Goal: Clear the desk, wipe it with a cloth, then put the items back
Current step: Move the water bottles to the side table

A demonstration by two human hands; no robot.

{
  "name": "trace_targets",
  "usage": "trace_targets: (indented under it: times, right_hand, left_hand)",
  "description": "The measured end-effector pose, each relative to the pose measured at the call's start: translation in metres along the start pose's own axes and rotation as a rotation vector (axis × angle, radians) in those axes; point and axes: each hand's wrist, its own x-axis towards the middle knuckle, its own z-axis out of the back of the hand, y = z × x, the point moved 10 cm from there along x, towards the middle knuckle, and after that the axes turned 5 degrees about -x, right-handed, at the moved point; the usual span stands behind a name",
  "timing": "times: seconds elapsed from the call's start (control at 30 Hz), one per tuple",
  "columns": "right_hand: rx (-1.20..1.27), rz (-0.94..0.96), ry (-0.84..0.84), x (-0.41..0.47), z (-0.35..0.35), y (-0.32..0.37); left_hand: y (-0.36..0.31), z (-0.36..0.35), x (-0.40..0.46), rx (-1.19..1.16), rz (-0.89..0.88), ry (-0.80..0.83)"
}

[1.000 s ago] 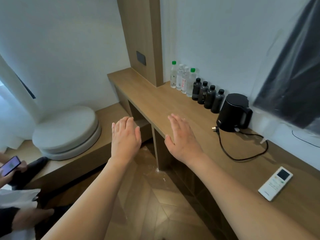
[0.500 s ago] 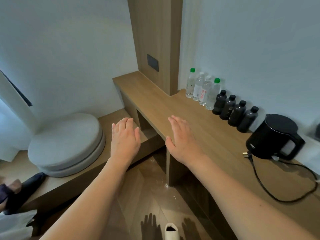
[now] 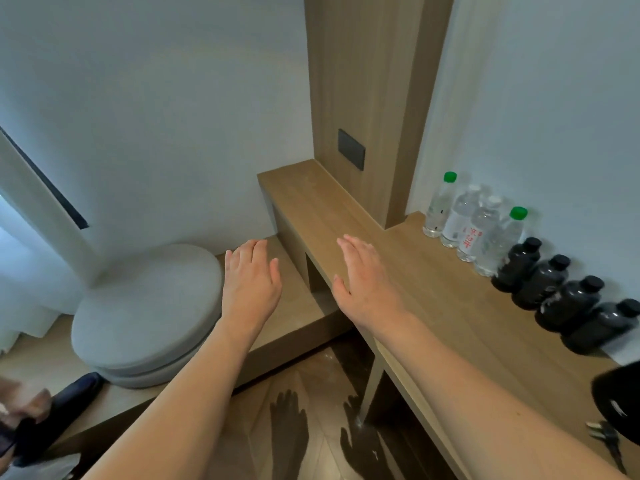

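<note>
A long wooden desk [image 3: 429,296] runs along the white wall to the right. Against that wall stand several clear water bottles [image 3: 465,221], two with green caps, and a row of several black bottles [image 3: 550,282]. A black kettle [image 3: 620,400] is cut off at the right edge, its plug lying beside it. My left hand [image 3: 251,278] hovers flat, fingers straight, over the low step left of the desk. My right hand [image 3: 363,278] is held flat above the desk's front edge. Both hold nothing. No cloth is in view.
A round grey cushion [image 3: 145,306] sits on the low wooden platform [image 3: 294,320] at left. A wooden pillar with a dark switch plate [image 3: 350,148] rises from the desk's back. Another person's hand and dark shoe [image 3: 65,407] show at the bottom left. Dark glossy floor lies below.
The view has swung left and closer: the remote and most of the kettle have left the frame, and the bottles now sit at right. Both hands keep the same flat, open pose.
</note>
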Motion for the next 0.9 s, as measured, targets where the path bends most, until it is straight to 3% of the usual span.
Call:
trace_targets:
  times: [0.5,0.9]
  right_hand:
    - [-0.019,-0.109,-0.012,0.225,-0.065,0.033]
    - [-0.020,-0.204,-0.008,0.349,-0.084,-0.020]
  left_hand:
    - [0.136,-0.045,0.225,-0.026,-0.053,0.035]
    - [0.133,-0.099,0.354,-0.059,-0.121,0.091]
